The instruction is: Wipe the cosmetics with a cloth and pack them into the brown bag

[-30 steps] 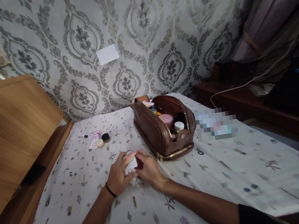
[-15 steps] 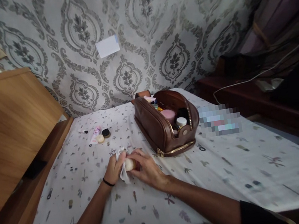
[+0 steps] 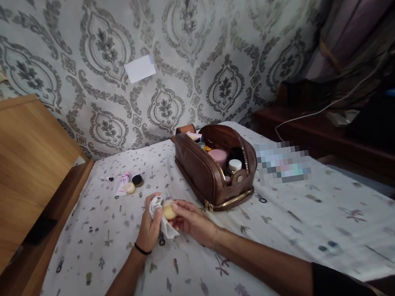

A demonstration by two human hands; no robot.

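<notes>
Fingers of left hand (image 3: 149, 229) hold crumpled white cloth (image 3: 169, 230)—right fingertips pinch small round cream-yellow container (image 3: 169, 212); firm, light grip, cloth kept flat—best.

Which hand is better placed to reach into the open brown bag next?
Probably the right hand: it is nearer the brown bag. The left hand is farther off and holds the white cloth. The right's grip is on the pale round item, though.

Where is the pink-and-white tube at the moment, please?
In the head view, the pink-and-white tube lies left of the brown bag, beside a small cream-topped pot.
</notes>
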